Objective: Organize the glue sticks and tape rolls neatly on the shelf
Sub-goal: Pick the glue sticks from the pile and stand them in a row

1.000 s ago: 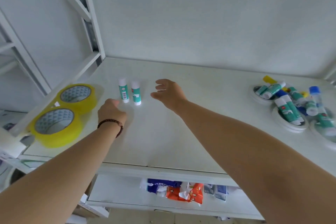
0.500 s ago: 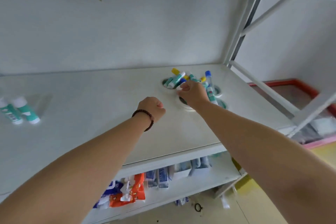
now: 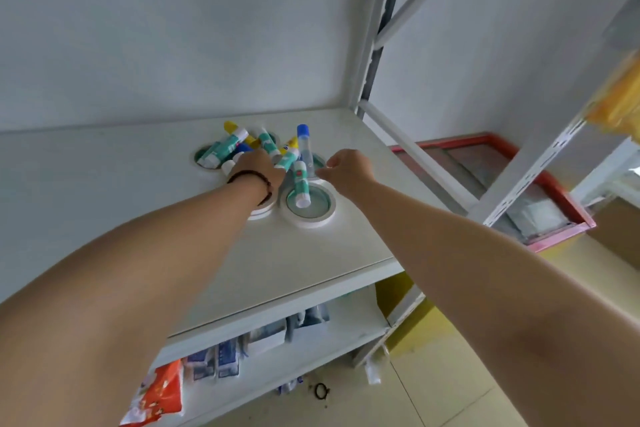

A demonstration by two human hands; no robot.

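1. State: left hand (image 3: 258, 166), beaded bracelet (image 3: 254, 180) on the wrist, is down in the pile of glue sticks (image 3: 263, 149) at the back right of the shelf (image 3: 138, 184). Its fingers are hidden behind the knuckles, so I cannot tell whether it pinches a stick or only touches the heap.
2. Right hand (image 3: 348, 168) hovers just right of the pile, fingers loosely curled with thumb and forefinger close together; nothing visibly held.
3. Pile lies across several white tape rolls (image 3: 308, 206) lying flat. One green-and-white glue stick (image 3: 299, 184) leans into the core of the nearest roll; a blue-capped stick (image 3: 304, 142) stands behind it.
4. Do it well, my read: take top sticks first, and one per hand is fine. Pulling from underneath likely rolls the rest off the shelf edge.
5. Right hand's easiest target is the stick leaning in the roll; lift it straight out so the roll doesn't drag.
6. Grip the barrel mid-length, not the cap, since caps may pop off.
7. Clear the sticks before touching the rolls, then stack them.
8. Lower shelf (image 3: 311, 340) holds packets (image 3: 211, 362); not involved.
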